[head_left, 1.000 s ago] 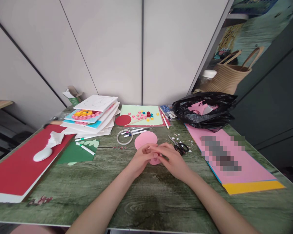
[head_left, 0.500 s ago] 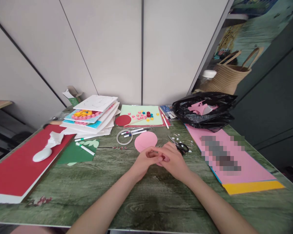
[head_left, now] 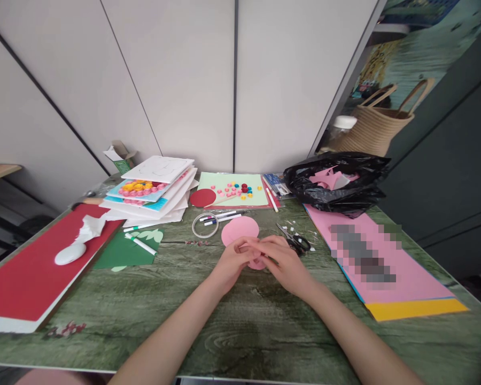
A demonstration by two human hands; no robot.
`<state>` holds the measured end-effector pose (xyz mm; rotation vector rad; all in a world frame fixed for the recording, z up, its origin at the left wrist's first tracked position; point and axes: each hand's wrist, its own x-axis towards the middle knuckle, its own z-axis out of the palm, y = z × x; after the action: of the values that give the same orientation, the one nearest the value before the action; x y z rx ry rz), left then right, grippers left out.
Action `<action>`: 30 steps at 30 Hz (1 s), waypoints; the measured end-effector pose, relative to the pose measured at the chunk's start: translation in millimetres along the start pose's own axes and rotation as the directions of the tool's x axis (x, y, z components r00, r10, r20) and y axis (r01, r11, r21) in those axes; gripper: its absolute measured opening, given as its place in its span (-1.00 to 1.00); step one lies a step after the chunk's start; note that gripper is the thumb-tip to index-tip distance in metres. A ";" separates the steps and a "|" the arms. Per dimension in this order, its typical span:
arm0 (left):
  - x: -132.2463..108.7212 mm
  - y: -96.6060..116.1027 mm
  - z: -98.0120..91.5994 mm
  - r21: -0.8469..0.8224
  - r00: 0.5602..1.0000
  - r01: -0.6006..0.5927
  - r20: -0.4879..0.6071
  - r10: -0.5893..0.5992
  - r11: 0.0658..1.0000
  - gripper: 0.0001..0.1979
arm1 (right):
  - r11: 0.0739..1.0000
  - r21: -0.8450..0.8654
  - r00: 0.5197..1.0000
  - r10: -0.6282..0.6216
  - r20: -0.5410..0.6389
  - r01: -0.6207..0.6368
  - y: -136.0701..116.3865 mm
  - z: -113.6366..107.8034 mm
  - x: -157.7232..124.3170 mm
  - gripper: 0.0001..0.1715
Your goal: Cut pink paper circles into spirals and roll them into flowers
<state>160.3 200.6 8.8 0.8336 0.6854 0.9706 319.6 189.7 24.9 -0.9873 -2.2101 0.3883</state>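
My left hand and my right hand meet over the middle of the table, fingers closed around a piece of pink paper. Its curved lower edge shows below the fingers; the rest is covered by them. Just beyond, a round pink paper disc lies flat, partly behind my left fingers. Black-handled scissors rest to the right of my right hand, with small white scraps around them. A roll of tape and several pens lie farther off to the left.
A pale green sheet at the back carries small coloured paper rolls. Stacked boards stand at back left, beside a red sheet and green paper. A black plastic bag and pink sheets occupy the right side.
My fingers have shifted on the pink paper; my right fingers now stretch leftward over my left fingertips. More of the paper's lower edge shows beneath them.
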 end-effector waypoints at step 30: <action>0.4 -0.8 1.7 -0.050 0.999 -0.021 0.027 0.022 0.999 -0.69 | 0.995 -0.093 0.986 0.028 -0.164 -0.044 2.5 2.6 -3.4 -0.57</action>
<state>162.2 200.1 9.0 0.8108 0.6270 0.9902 320.8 188.8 20.1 -1.0725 -2.0824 0.2105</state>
